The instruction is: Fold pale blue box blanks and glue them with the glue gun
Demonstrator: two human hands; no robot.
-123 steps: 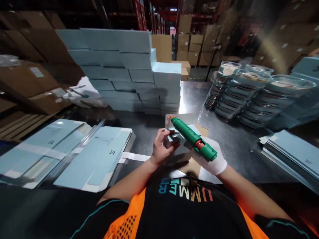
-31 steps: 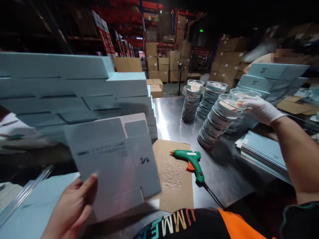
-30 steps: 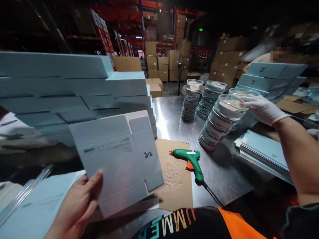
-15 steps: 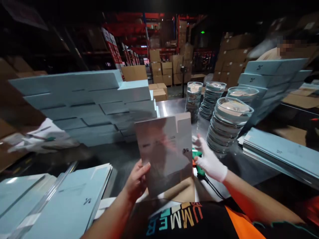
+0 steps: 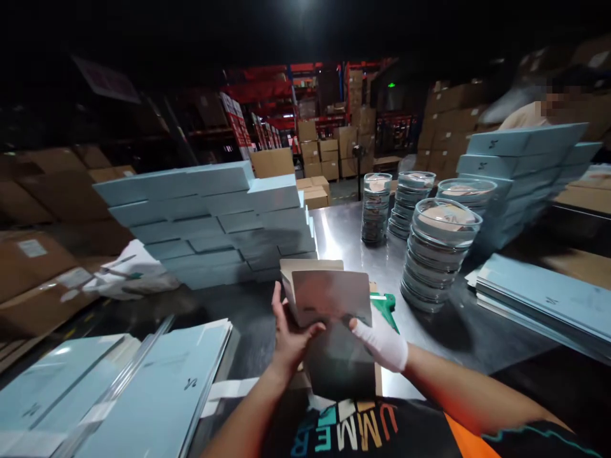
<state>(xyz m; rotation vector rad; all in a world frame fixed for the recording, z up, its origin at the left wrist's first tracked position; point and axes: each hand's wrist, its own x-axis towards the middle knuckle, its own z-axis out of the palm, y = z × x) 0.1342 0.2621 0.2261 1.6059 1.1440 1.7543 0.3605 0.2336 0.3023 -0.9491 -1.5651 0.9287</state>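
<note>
A flat light-blue carton blank is held up in front of my chest, partly bent into a box shape. My bare left hand grips its left edge with the thumb on its front. My right hand, in a white glove, holds its right lower edge. Just behind the carton, the green glue gun lies on a brown cardboard sheet on the steel table; most of the gun is hidden.
Stacked light-blue boxes stand at the left back. Flat blue blanks lie at the near left, more flat blanks at the right. Stacks of clear round dishes stand to the right. Another person is behind the blue boxes.
My right hand came back from the dish stacks and took the carton's right edge. The carton moved from my left to my chest and is now bent open.
</note>
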